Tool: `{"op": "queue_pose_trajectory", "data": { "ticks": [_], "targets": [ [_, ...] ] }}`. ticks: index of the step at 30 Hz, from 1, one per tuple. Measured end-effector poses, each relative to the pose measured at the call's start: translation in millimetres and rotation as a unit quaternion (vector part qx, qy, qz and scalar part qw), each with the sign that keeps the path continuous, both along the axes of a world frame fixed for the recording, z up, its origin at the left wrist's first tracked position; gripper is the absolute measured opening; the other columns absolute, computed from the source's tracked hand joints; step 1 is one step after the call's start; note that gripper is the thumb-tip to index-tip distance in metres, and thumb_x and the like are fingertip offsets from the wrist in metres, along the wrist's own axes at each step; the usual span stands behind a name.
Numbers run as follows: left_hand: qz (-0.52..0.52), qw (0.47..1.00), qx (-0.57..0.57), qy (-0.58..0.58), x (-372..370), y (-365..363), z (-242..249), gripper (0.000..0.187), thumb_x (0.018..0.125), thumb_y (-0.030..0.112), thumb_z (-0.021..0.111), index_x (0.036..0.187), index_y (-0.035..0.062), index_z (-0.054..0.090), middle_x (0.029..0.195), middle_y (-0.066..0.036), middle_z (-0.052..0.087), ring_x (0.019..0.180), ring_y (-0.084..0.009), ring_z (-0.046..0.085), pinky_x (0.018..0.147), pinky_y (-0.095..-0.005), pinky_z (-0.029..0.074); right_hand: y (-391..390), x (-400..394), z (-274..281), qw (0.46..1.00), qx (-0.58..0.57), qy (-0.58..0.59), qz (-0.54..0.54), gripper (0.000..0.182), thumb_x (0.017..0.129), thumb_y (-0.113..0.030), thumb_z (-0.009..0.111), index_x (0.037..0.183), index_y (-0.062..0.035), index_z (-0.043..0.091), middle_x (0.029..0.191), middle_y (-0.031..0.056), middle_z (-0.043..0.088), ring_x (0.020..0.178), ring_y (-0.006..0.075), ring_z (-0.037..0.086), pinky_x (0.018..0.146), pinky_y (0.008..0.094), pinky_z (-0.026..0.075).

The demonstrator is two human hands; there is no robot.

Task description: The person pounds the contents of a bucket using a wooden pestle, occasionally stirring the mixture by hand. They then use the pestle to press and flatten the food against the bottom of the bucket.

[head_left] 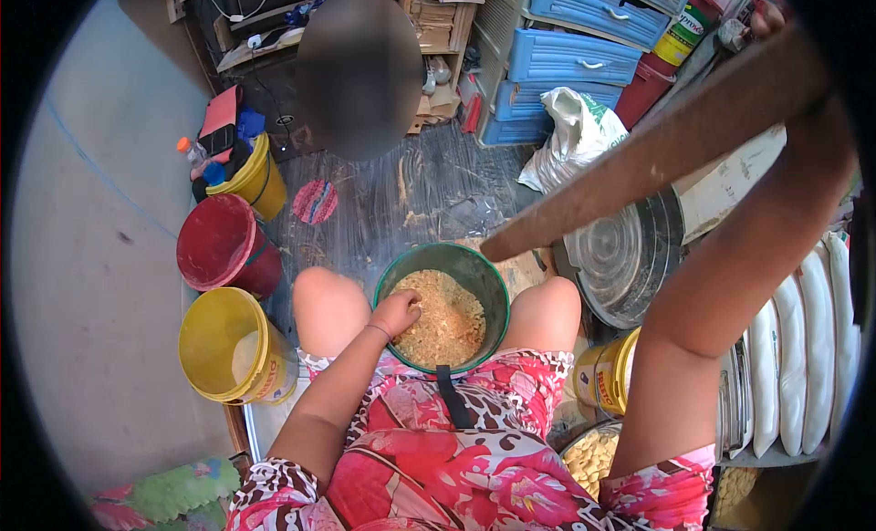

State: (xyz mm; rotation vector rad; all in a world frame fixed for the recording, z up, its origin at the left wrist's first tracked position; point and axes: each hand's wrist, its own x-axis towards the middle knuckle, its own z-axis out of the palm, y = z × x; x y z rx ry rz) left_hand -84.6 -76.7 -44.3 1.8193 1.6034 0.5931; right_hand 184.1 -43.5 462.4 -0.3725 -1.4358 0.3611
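Observation:
A green bucket [497, 280] stands between my knees, partly filled with coarse yellow-brown crumbs [452, 317]. My left hand [399, 313] reaches inside at its left side, fingers curled against the crumbs; what they hold, if anything, is hidden. Up at the top right, my right hand [769, 18] is wrapped around a long, thick wooden pole [657, 148]. The pole slants down to the left, and its lower end is in the air above the bucket's right rim. Much of the right hand is hidden by the pole and the dark edge.
Left are a red bucket [228, 244], a yellow bucket [224, 348] and another yellow bucket [260, 180] with items on top. Right are a large dark basin [620, 257], a white sack [579, 134] and long white filled bags [789, 348]. Blue drawers [570, 57] stand behind.

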Motion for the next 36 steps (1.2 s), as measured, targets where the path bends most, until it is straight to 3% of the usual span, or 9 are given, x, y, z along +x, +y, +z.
{"op": "queue_pose_trajectory", "data": {
  "ticks": [2, 3, 5, 9, 12, 17, 23, 32, 36],
  "targets": [
    [0.006, 1.0, -0.01, -0.008, -0.3, 0.4, -1.2, 0.03, 0.075, 0.021, 0.06, 0.1, 0.0037, 0.06, 0.098, -0.018, 0.061, 0.093, -0.0332, 0.058, 0.083, -0.0392, 0.046, 12.7, -18.6, 9.9, 0.989, 0.074, -0.006, -0.128, 0.043, 0.079, -0.048, 0.062, 0.082, -0.0049, 0.059, 0.059, 0.0051, 0.056, 0.047, 0.0145, 0.057, 0.046, 0.0253, 0.048],
    [0.004, 1.0, -0.005, -0.005, -0.2, 0.1, -1.5, 0.03, 0.075, 0.021, 0.06, 0.1, 0.0039, 0.06, 0.098, -0.018, 0.061, 0.093, -0.0333, 0.058, 0.083, -0.0393, 0.046, 57.0, 40.0, 24.6, 0.999, -0.049, -0.004, -0.017, 0.046, 0.089, -0.036, 0.046, 0.117, 0.001, 0.047, 0.097, 0.0154, 0.056, 0.082, 0.0256, 0.059, 0.074, 0.0354, 0.048],
    [0.005, 1.0, -0.001, -0.001, -0.4, -0.7, 0.1, 0.03, 0.075, 0.021, 0.06, 0.1, 0.0041, 0.06, 0.098, -0.018, 0.061, 0.093, -0.0334, 0.058, 0.082, -0.0393, 0.046, 57.6, 26.8, -60.1, 0.904, 0.145, -0.129, -0.38, 0.048, 0.083, -0.022, 0.061, 0.12, 0.0038, 0.045, 0.106, 0.0155, 0.058, 0.098, 0.0268, 0.057, 0.089, 0.0352, 0.044],
    [0.011, 1.0, 0.014, -0.02, 2.3, -4.0, 4.8, 0.029, 0.076, 0.022, 0.059, 0.099, 0.0047, 0.06, 0.098, -0.019, 0.061, 0.091, -0.0339, 0.059, 0.082, -0.0395, 0.046, 67.4, -42.6, -391.7, 0.957, -0.193, 0.008, -0.215, 0.097, 0.071, -0.018, 0.074, 0.138, 0.003, 0.008, 0.139, 0.0195, 0.019, 0.129, 0.0282, 0.023, 0.105, 0.0383, 0.021],
    [0.015, 1.0, 0.001, -0.01, 5.1, -6.2, 8.3, 0.029, 0.075, 0.021, 0.059, 0.098, 0.0037, 0.06, 0.097, -0.018, 0.061, 0.091, -0.0327, 0.059, 0.081, -0.0382, 0.047, 52.1, -43.1, -424.9, 0.947, -0.288, 0.067, -0.122, 0.101, 0.069, -0.02, 0.076, 0.139, 0.0012, 0.006, 0.136, 0.016, 0.024, 0.126, 0.0271, 0.026, 0.104, 0.0378, 0.022],
    [0.021, 1.0, -0.004, 0.006, 4.1, 2.5, -1.5, 0.031, 0.075, 0.025, 0.059, 0.098, 0.0048, 0.061, 0.1, -0.019, 0.061, 0.093, -0.0337, 0.059, 0.082, -0.0393, 0.046, 47.5, -8.6, -410.1, 0.963, -0.243, 0.01, -0.113, 0.092, 0.076, -0.014, 0.068, 0.14, -0.0015, 0.003, 0.137, 0.0145, 0.026, 0.122, 0.0247, 0.032, 0.103, 0.0348, 0.025],
    [0.012, 1.0, 0.019, -0.011, -2.4, 0.4, -6.5, 0.029, 0.075, 0.023, 0.059, 0.098, 0.0043, 0.061, 0.099, -0.018, 0.061, 0.094, -0.0327, 0.058, 0.083, -0.0395, 0.046, 30.7, 7.7, -281.1, 0.98, -0.105, 0.166, -0.014, 0.081, 0.077, -0.021, 0.068, 0.136, -0.0137, 0.013, 0.076, 0.0103, 0.051, 0.059, 0.0181, 0.054, 0.052, 0.0323, 0.05],
    [0.005, 1.0, 0.013, 0.013, 3.3, -1.5, 2.4, 0.026, 0.076, 0.022, 0.06, 0.096, 0.0037, 0.061, 0.097, -0.017, 0.06, 0.089, -0.0312, 0.059, 0.079, -0.0378, 0.047, 64.8, 104.3, 24.6, 0.966, -0.055, -0.086, 0.239, 0.052, 0.086, -0.041, 0.046, 0.107, 0.006, 0.05, 0.089, 0.0184, 0.054, 0.077, 0.0265, 0.053, 0.065, 0.0341, 0.045],
    [0.019, 1.0, -0.002, -0.01, 4.0, -2.0, 9.2, 0.028, 0.076, 0.022, 0.059, 0.098, 0.0039, 0.061, 0.1, -0.018, 0.061, 0.092, -0.0337, 0.058, 0.082, -0.0393, 0.046, 92.2, 86.1, 6.6, 0.991, -0.124, -0.021, 0.045, 0.046, 0.088, -0.036, 0.045, 0.108, 0.0052, 0.052, 0.095, 0.0192, 0.057, 0.084, 0.0285, 0.057, 0.073, 0.0365, 0.049]
  ]
}}
